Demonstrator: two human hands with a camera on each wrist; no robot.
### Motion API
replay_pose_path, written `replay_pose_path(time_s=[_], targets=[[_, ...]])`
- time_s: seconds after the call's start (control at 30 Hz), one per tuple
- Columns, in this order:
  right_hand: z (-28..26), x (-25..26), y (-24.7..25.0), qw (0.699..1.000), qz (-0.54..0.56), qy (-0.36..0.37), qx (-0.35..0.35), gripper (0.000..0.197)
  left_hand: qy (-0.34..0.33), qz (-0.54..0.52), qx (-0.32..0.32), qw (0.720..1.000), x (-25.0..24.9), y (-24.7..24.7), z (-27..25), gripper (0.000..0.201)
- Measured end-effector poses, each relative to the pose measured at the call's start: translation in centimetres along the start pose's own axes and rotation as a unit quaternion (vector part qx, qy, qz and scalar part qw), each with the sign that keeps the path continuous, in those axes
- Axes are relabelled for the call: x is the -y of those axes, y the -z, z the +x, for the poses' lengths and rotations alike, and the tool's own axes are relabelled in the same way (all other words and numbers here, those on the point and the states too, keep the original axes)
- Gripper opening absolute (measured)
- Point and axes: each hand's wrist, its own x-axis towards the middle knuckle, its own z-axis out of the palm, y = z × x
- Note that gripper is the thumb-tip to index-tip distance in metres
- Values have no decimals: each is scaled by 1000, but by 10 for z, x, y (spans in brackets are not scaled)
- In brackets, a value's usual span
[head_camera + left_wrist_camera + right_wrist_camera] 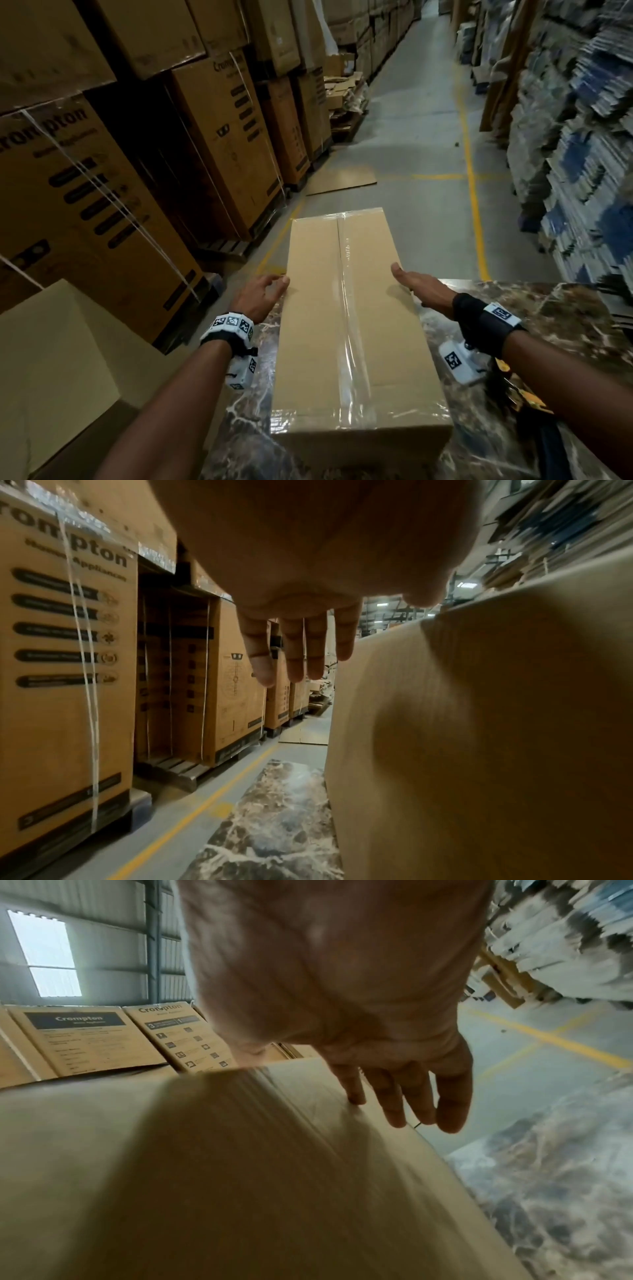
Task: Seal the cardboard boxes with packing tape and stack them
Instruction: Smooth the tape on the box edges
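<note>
A long plain cardboard box [318, 325] lies lengthwise on the marble-patterned table [555, 308]. Clear packing tape [352, 318] runs along its centre seam and across its near end. My left hand [270, 287] is at the box's left top edge with relaxed fingers. In the left wrist view its fingers [298, 653] point straight ahead beside the box wall [479, 723]. My right hand [411, 279] is at the right edge, thumb on the top. In the right wrist view its fingers [404, 1096] reach down the side of the box [240, 1150], one fingertip touching it.
A pale open box [51, 342] stands low on my left. Tall printed cartons [85, 192] on pallets line the left of the aisle. Flat cardboard [342, 181] lies on the floor ahead. Stacked flat stock [582, 154] fills the right. A black-and-yellow object [517, 397] lies under my right forearm.
</note>
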Motion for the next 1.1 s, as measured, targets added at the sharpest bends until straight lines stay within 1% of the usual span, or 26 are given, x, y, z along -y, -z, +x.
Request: replay_pose_path(time_s=[0.07, 0.1, 0.13, 0.17, 0.23, 0.27, 0.33, 0.37, 0.43, 0.5, 0.6, 0.67, 0.73, 0.8, 0.83, 0.9, 0.93, 1.07, 1.1], targets=[[11, -4, -5, 1000, 10, -15, 12, 122, 11, -60, 40, 997, -6, -6, 4, 88], [17, -7, -6, 999, 20, -27, 24, 123, 23, -83, 57, 995, -11, -7, 4, 82], [22, -10, -8, 998, 31, -36, 40, 118, 33, -116, 73, 990, -14, -9, 6, 74], [24, -11, -8, 997, 39, -43, 54, 108, 51, -157, 90, 982, -19, -11, 4, 68], [22, -7, -6, 994, 40, -56, 82, 85, 80, -227, 119, 963, -23, -17, 4, 66], [20, -5, -4, 993, 35, -62, 94, 82, 87, -246, 130, 956, -22, -21, 5, 70], [17, -1, -2, 990, 31, -70, 117, 84, 113, -278, 146, 942, -22, -25, 5, 87], [16, 1, -2, 989, 35, -71, 124, 86, 124, -295, 147, 936, -22, -25, 3, 92], [15, 3, -4, 988, 49, -72, 125, 85, 122, -319, 150, 928, -17, -30, 2, 89], [11, 1, -6, 988, 52, -72, 125, 81, 114, -334, 149, 924, -25, -27, -8, 85], [-1, -2, -13, 987, 57, -75, 132, 76, 88, -348, 129, 925, -26, -26, -24, 81], [-10, -4, -18, 987, 59, -66, 131, 71, 93, -362, 128, 918, -25, -25, -38, 84], [-21, -6, -26, 987, 65, -59, 133, 68, 107, -384, 143, 906, -23, -24, -54, 84], [-31, -10, -34, 986, 62, -56, 141, 74, 119, -408, 141, 894, -21, -22, -72, 77], [-37, -11, -38, 986, 59, -52, 146, 79, 123, -414, 139, 891, -21, -21, -81, 77], [-48, -14, -45, 985, 57, -47, 157, 90, 130, -407, 137, 894, -21, -17, -102, 89], [-51, -15, -48, 985, 59, -45, 158, 92, 133, -402, 133, 896, -21, -15, -108, 89], [-83, -16, -64, 984, 62, -16, 165, 80, 137, -394, 95, 904, -18, -11, -154, 83], [-91, -15, -68, 984, 62, -4, 165, 78, 134, -393, 85, 906, -13, -12, -163, 78]])
